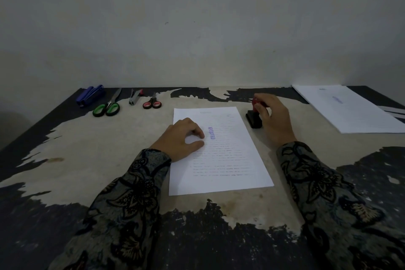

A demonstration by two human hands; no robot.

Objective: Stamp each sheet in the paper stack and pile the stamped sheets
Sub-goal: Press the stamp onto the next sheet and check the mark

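- Patterned sleeves (122, 208), dark fabric with a floral print, come in from the bottom edge on both sides and cover both forearms to the wrists.
- Worn and flaking, the bench (92, 160) shows a dark coating peeled away over a wide pale patch in the middle.
- On that pale patch lies a white sheet (228, 160), flat, rectangular, covered in faint printed lines, with a purple stamp mark (211, 133) running lengthwise in its upper half.
- The left hand (183, 139) rests on the sheet's left edge, fingers curled down with thumb and fingertips pressing on the paper just left of the mark.
- The right hand (272, 119) is off the sheet, just beside its upper right corner, with fingers curled round the red handle of the stamp (254, 116).
- The stamp has a black blocky base that sits on the bench, close to the sheet's right edge but apart from it.
- At the far right corner lies a pile of white sheets (350, 109), its top sheet bearing a faint purple mark; it is well apart from both hands.
- Along the far left edge, in a row: a blue stapler (90, 95), green-handled scissors (107, 106), a small metal staple remover (135, 97) and small red-handled scissors (152, 103).
- A plain pale wall (197, 17) stands behind the bench.
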